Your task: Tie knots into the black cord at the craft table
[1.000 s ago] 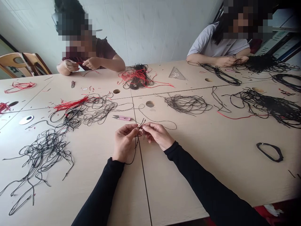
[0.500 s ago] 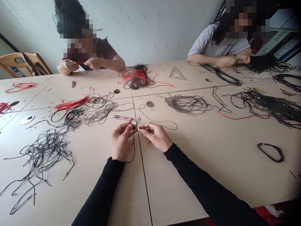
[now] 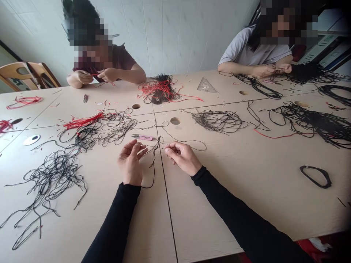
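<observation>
My left hand (image 3: pixel 131 162) and my right hand (image 3: pixel 181 157) hover over the middle of the pale wooden table (image 3: pixel 219 175), a little apart. Both pinch a thin black cord (image 3: pixel 152 160) that runs taut between them and hangs in a loop down past my left wrist. The fingers of each hand are curled in a pinch on the cord. Just beyond my hands lie pink thread snips (image 3: pixel 143 137). Both arms wear black sleeves.
Tangles of black cord (image 3: pixel 52 175) lie at the left, a black bundle (image 3: pixel 219 121) in the middle, more black cord (image 3: pixel 318 122) at the right. Red cords (image 3: pixel 82 120) and a red-black heap (image 3: pixel 160 89) lie further back. Two other people work cords at the far side. A black loop (image 3: pixel 314 176) lies right.
My left hand has moved left and down, away from my right hand, drawing the black cord out between them. The right hand has stayed almost in place.
</observation>
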`<state>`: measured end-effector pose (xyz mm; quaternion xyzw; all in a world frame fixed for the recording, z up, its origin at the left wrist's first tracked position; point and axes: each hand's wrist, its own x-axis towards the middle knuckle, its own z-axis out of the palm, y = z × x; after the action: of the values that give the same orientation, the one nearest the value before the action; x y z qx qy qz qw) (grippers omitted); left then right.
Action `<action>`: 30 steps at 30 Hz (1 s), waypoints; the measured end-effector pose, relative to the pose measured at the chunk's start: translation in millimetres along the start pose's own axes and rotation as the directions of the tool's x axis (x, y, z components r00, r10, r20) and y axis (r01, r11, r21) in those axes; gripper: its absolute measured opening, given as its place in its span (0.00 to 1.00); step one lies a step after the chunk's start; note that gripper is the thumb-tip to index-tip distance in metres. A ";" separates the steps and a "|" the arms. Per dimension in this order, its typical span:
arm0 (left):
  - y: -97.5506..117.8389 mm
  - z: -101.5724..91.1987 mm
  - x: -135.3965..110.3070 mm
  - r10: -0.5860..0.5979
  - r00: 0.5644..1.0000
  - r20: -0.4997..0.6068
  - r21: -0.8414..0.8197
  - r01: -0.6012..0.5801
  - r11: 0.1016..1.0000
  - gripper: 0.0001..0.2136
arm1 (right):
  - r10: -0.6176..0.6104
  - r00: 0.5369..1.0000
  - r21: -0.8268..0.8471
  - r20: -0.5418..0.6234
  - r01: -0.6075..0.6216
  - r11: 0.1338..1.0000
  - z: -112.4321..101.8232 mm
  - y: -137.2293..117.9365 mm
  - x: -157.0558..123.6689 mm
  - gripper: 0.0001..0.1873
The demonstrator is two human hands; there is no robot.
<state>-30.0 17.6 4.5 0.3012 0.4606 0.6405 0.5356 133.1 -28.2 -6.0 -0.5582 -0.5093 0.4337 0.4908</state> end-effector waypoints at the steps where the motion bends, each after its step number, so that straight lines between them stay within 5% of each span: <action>1: 0.3 -0.4 0.5 -0.002 1.000 0.004 0.010 0.002 1.000 0.13 | 0.008 1.000 0.023 0.001 -0.008 1.000 0.0 0.3 0.2 0.11; 7: 2.2 -1.7 1.8 0.041 0.999 0.028 0.050 -0.042 0.998 0.15 | 0.034 0.999 0.146 -0.014 -0.031 0.989 -0.8 1.9 2.1 0.11; 10: 0.7 -3.3 1.0 0.069 0.993 0.091 0.198 -0.086 0.976 0.18 | 0.054 0.998 0.191 -0.017 -0.050 0.980 -0.8 2.5 3.0 0.10; 15: -2.9 -4.5 -3.4 0.343 0.930 0.135 0.546 -0.358 0.757 0.10 | 0.067 0.997 0.244 -0.034 -0.057 0.968 -0.3 3.8 4.3 0.11; 19: -2.9 -0.8 -10.7 0.227 0.873 0.431 0.636 -0.472 0.610 0.08 | 0.068 0.997 0.248 -0.041 -0.056 0.967 0.1 2.5 4.5 0.12; 22: -2.8 2.7 -16.2 0.124 0.854 0.506 0.713 -0.495 0.497 0.09 | 0.063 0.998 0.264 -0.028 -0.053 0.963 0.2 0.6 3.8 0.13; 30: -3.7 4.3 -15.3 0.070 0.904 0.423 0.659 -0.359 0.661 0.10 | 0.081 0.996 0.307 0.043 -0.090 0.947 1.1 -1.9 2.1 0.15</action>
<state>-21.0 3.9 4.4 0.6528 0.5287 0.3993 0.3672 132.0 -26.0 -4.2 -0.4896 -0.4179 0.5369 0.5453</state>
